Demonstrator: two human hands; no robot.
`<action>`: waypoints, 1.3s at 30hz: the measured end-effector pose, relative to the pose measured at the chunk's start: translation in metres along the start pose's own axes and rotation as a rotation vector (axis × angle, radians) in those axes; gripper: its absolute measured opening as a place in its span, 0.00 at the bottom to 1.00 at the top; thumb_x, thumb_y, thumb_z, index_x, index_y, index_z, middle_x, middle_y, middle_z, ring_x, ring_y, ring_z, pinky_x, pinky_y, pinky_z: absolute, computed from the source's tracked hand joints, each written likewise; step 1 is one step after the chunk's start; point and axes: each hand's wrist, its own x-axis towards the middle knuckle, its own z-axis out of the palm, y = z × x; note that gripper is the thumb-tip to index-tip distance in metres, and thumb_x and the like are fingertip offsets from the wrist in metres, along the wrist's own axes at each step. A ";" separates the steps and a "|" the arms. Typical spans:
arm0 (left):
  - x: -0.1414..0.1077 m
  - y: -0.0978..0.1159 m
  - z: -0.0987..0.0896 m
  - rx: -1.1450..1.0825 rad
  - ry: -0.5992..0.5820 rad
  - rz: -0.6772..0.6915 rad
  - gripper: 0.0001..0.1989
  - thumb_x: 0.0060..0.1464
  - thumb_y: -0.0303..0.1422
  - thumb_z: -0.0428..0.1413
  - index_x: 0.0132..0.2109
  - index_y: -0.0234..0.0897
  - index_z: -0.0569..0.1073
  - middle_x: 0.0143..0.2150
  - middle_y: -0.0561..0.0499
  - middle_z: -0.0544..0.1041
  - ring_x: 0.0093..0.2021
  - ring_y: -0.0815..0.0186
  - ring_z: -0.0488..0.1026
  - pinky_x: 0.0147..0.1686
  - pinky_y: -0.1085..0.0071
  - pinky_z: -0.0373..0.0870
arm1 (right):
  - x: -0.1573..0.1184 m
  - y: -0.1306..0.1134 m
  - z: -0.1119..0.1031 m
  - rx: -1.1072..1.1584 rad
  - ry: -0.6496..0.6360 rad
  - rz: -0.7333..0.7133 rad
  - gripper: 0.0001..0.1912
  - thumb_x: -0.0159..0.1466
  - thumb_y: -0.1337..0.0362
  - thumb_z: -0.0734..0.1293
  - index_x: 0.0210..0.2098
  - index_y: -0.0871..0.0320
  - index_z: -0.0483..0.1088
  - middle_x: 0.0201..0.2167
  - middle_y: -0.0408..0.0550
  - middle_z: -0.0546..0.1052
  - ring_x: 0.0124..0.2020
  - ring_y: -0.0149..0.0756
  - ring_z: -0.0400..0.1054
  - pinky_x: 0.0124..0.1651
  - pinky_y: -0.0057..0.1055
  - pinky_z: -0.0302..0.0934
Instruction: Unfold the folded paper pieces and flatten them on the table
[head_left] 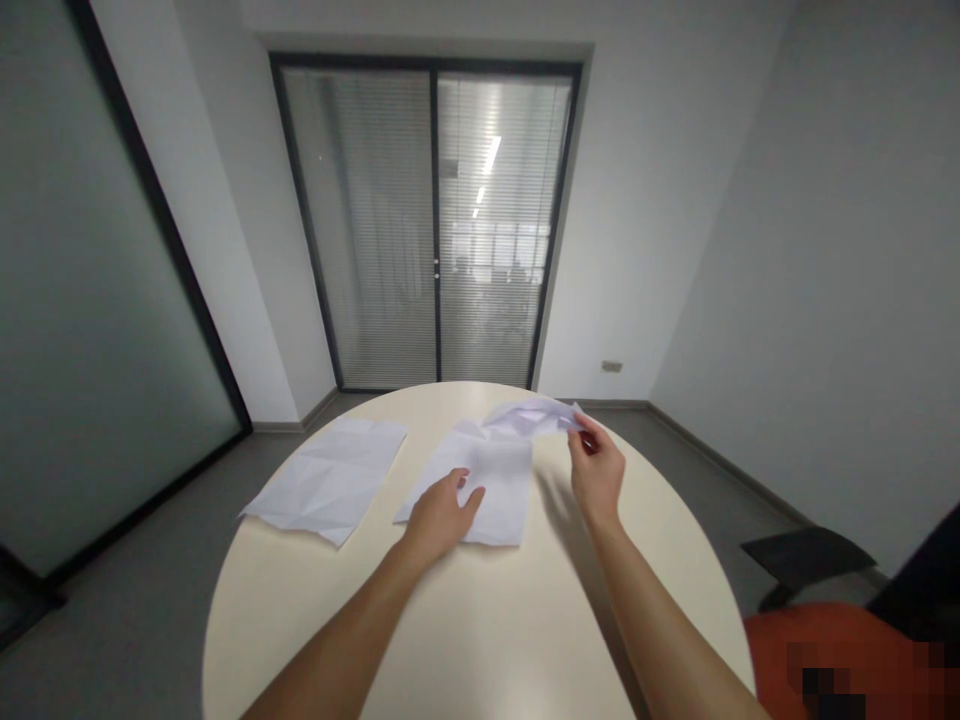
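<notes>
Two creased white sheets and a crumpled white paper are on a round cream table (pixel 480 620). My left hand (pixel 444 512) rests on the lower left part of the middle sheet (pixel 504 492), its thumb and fingers apart. At the far right, my right hand (pixel 597 462) pinches the right end of the crumpled paper (pixel 534 414), which is raised there and meets the top of the middle sheet. Whether those two are one piece I cannot tell. The left sheet (pixel 334 475) lies by the table's left edge, touched by neither hand.
An orange chair seat (pixel 840 655) with a black armrest (pixel 810 556) stands at the right of the table. Beyond the table are glass doors with blinds (pixel 375 230) in a dark frame. A glass panel (pixel 90 300) is on the left.
</notes>
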 end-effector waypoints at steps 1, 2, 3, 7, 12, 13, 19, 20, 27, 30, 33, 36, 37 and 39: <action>-0.001 0.001 0.000 -0.017 -0.001 -0.018 0.24 0.55 0.45 0.59 0.56 0.40 0.73 0.52 0.38 0.79 0.53 0.49 0.75 0.53 0.59 0.65 | -0.003 -0.003 0.002 0.014 -0.009 0.001 0.23 0.61 0.53 0.66 0.50 0.61 0.75 0.48 0.58 0.79 0.43 0.44 0.74 0.50 0.42 0.68; -0.002 0.003 -0.001 -0.042 -0.003 -0.037 0.27 0.54 0.46 0.60 0.58 0.40 0.71 0.54 0.37 0.78 0.55 0.49 0.75 0.55 0.59 0.65 | -0.005 -0.005 0.003 0.026 -0.020 0.001 0.23 0.61 0.53 0.67 0.50 0.61 0.76 0.48 0.58 0.79 0.42 0.43 0.74 0.49 0.42 0.68; -0.002 0.005 -0.001 -0.074 -0.004 -0.048 0.31 0.53 0.47 0.61 0.61 0.40 0.69 0.56 0.36 0.77 0.56 0.48 0.74 0.56 0.58 0.64 | -0.008 -0.007 0.005 0.037 -0.035 0.003 0.22 0.61 0.54 0.67 0.49 0.60 0.76 0.47 0.58 0.79 0.42 0.43 0.74 0.49 0.41 0.68; -0.004 0.015 -0.003 -0.243 0.015 0.079 0.49 0.52 0.45 0.63 0.72 0.41 0.48 0.66 0.35 0.66 0.61 0.49 0.69 0.60 0.55 0.62 | -0.016 -0.012 0.013 0.045 -0.146 0.034 0.21 0.60 0.51 0.68 0.45 0.60 0.78 0.40 0.55 0.81 0.35 0.40 0.73 0.43 0.38 0.68; -0.011 0.026 -0.005 -0.334 -0.046 0.327 0.51 0.54 0.39 0.62 0.74 0.44 0.38 0.73 0.37 0.53 0.68 0.51 0.60 0.62 0.56 0.61 | -0.022 -0.010 0.016 -0.059 -0.284 0.018 0.23 0.60 0.46 0.68 0.40 0.59 0.79 0.34 0.54 0.82 0.31 0.42 0.72 0.39 0.38 0.67; -0.013 0.027 -0.005 -0.332 -0.051 0.361 0.51 0.54 0.39 0.63 0.74 0.44 0.40 0.73 0.37 0.52 0.69 0.51 0.58 0.63 0.56 0.60 | -0.023 -0.009 0.016 -0.085 -0.315 0.024 0.23 0.60 0.45 0.68 0.40 0.59 0.79 0.34 0.54 0.82 0.31 0.42 0.73 0.39 0.38 0.67; -0.006 0.024 -0.002 -0.325 0.162 0.208 0.32 0.60 0.43 0.57 0.67 0.42 0.59 0.68 0.40 0.64 0.62 0.53 0.67 0.55 0.62 0.67 | -0.027 -0.006 0.017 -0.149 -0.473 0.033 0.21 0.64 0.44 0.65 0.38 0.56 0.75 0.34 0.51 0.81 0.32 0.43 0.74 0.38 0.36 0.65; -0.003 0.021 -0.002 -0.317 0.190 0.175 0.27 0.62 0.44 0.55 0.64 0.41 0.63 0.65 0.40 0.67 0.60 0.54 0.69 0.54 0.63 0.68 | -0.027 -0.006 0.018 -0.122 -0.480 0.027 0.21 0.64 0.44 0.65 0.37 0.56 0.74 0.35 0.52 0.81 0.34 0.43 0.74 0.40 0.36 0.65; 0.014 -0.002 -0.007 -0.282 0.188 0.026 0.19 0.67 0.44 0.43 0.48 0.41 0.75 0.46 0.45 0.80 0.43 0.59 0.77 0.41 0.66 0.72 | -0.029 -0.018 0.022 0.243 -0.539 0.128 0.22 0.64 0.41 0.64 0.33 0.54 0.68 0.45 0.53 0.80 0.46 0.45 0.72 0.50 0.38 0.63; 0.014 -0.003 -0.006 -0.247 0.170 0.028 0.18 0.66 0.44 0.44 0.48 0.41 0.74 0.45 0.44 0.80 0.42 0.59 0.78 0.40 0.66 0.72 | -0.029 -0.019 0.022 0.371 -0.520 0.231 0.21 0.63 0.41 0.65 0.34 0.52 0.66 0.42 0.48 0.81 0.39 0.42 0.72 0.41 0.34 0.64; 0.010 0.003 -0.006 -0.251 0.151 0.081 0.17 0.64 0.44 0.49 0.53 0.40 0.71 0.46 0.44 0.81 0.42 0.59 0.78 0.42 0.66 0.71 | -0.027 -0.013 0.023 0.393 -0.418 0.295 0.21 0.62 0.40 0.65 0.35 0.51 0.65 0.32 0.43 0.79 0.30 0.38 0.69 0.31 0.31 0.61; 0.005 0.011 -0.008 -0.199 0.134 0.133 0.17 0.61 0.43 0.54 0.54 0.42 0.70 0.47 0.47 0.81 0.43 0.60 0.78 0.45 0.66 0.70 | -0.024 -0.005 0.026 0.413 -0.292 0.319 0.22 0.61 0.39 0.66 0.34 0.50 0.64 0.26 0.39 0.75 0.27 0.37 0.68 0.28 0.30 0.59; 0.003 0.013 -0.009 -0.163 0.131 0.137 0.18 0.60 0.43 0.56 0.54 0.43 0.70 0.47 0.48 0.81 0.42 0.60 0.77 0.44 0.66 0.70 | -0.023 -0.003 0.026 0.444 -0.270 0.327 0.21 0.61 0.39 0.66 0.35 0.50 0.64 0.27 0.39 0.76 0.28 0.37 0.69 0.29 0.30 0.61; 0.000 0.018 -0.012 -0.095 0.114 0.153 0.19 0.55 0.42 0.60 0.53 0.45 0.71 0.48 0.50 0.81 0.39 0.61 0.77 0.42 0.67 0.70 | -0.022 -0.001 0.027 0.521 -0.259 0.343 0.21 0.61 0.39 0.66 0.36 0.49 0.64 0.30 0.40 0.78 0.31 0.39 0.72 0.33 0.33 0.64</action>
